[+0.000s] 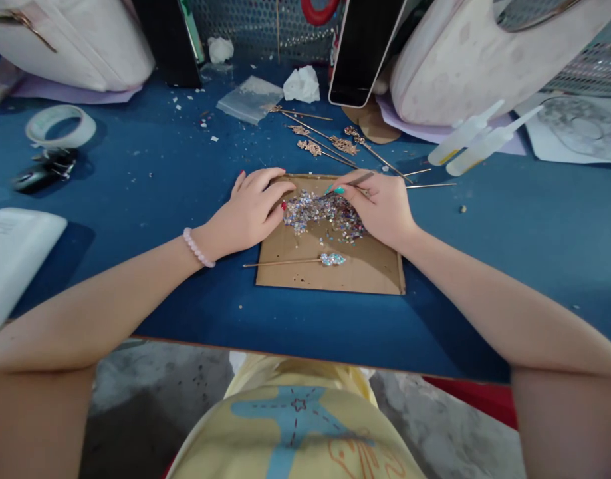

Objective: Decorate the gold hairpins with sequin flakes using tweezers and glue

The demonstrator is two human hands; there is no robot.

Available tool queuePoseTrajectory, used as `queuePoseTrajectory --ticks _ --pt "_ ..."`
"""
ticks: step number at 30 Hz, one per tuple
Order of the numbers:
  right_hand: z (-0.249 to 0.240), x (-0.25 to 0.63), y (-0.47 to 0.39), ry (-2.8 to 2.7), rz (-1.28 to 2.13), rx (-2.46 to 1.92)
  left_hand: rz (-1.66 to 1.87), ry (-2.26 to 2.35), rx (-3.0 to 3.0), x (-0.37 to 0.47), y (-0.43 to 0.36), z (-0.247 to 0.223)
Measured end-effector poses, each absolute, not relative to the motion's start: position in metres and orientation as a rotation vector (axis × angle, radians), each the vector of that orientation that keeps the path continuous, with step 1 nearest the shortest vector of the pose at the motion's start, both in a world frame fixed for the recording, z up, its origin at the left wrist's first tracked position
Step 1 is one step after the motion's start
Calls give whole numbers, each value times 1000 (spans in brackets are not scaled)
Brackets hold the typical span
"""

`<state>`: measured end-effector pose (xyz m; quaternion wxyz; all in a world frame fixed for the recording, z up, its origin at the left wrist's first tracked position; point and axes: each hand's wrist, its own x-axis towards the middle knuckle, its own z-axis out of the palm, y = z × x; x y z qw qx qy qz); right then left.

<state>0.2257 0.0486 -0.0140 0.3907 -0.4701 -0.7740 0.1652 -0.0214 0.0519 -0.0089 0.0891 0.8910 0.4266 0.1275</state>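
A pile of small glittering rhinestones (315, 211) lies on a piece of brown cardboard (330, 276). My right hand (385, 203) pinches a thin metal tool that looks like tweezers (361, 178), its tip down among the stones. At the pile's left side rests my left hand (258, 206), fingers loosely bent and apart, over the cardboard's edge, holding nothing. Nearer to me, a hairpin stick (285, 263) with a stone-covered head lies across the cardboard, its bare end past the left edge.
Several gold hairpin sticks (335, 143) lie behind the cardboard beside a clear plastic bag (250, 100). Two glue bottles (477, 146) are at the right. A phone (365, 53) leans at the back. Tape (60, 128) and a white power bank (20, 253) sit at the left.
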Motion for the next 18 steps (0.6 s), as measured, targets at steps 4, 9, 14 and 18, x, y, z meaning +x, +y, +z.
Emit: queuePoseTrajectory --ticks 4,9,14,18 --pt "-15 226 50 -1964 398 -1176 383 1264 2644 -21 52 -8" --pt "-15 227 50 -1971 389 -1170 374 1268 2651 -21 52 -8" --pt "-14 227 47 -1962 414 -1152 361 1267 2661 -22 52 -8" --pt "-14 227 46 -1976 425 -1149 358 1269 2660 -22 52 -8"
